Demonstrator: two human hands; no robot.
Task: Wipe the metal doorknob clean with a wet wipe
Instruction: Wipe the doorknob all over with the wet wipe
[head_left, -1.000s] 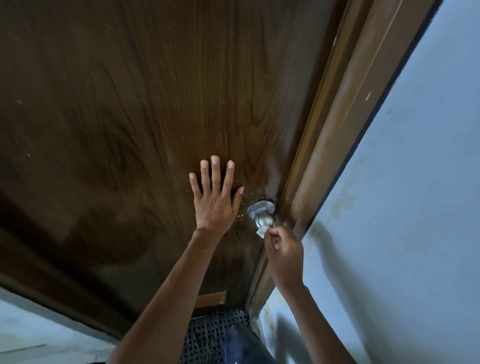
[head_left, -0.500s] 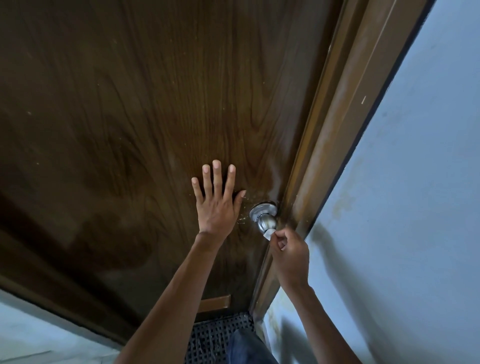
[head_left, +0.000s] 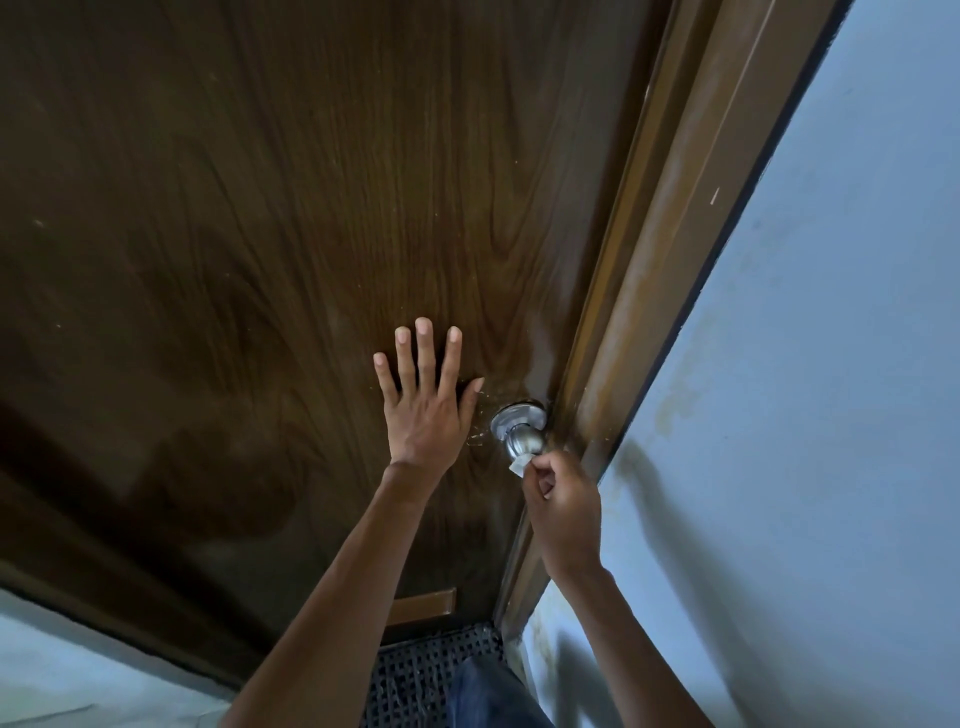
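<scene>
A round silver metal doorknob (head_left: 522, 434) sticks out of the dark brown wooden door (head_left: 311, 234), close to the door's right edge. My right hand (head_left: 563, 506) sits just below the knob, fingers pinched on a small white wet wipe (head_left: 519, 464) whose corner touches the knob's underside. My left hand (head_left: 426, 405) lies flat on the door to the left of the knob, fingers spread, holding nothing.
A lighter brown door frame (head_left: 675, 249) runs along the door's right edge, with a pale blue wall (head_left: 831, 415) beyond it. A dark mesh floor mat (head_left: 415, 675) lies at the door's foot, next to my jeans leg (head_left: 488, 696).
My right hand has shifted slightly under the knob and more of the white wipe shows against the knob. My left hand stays flat on the door.
</scene>
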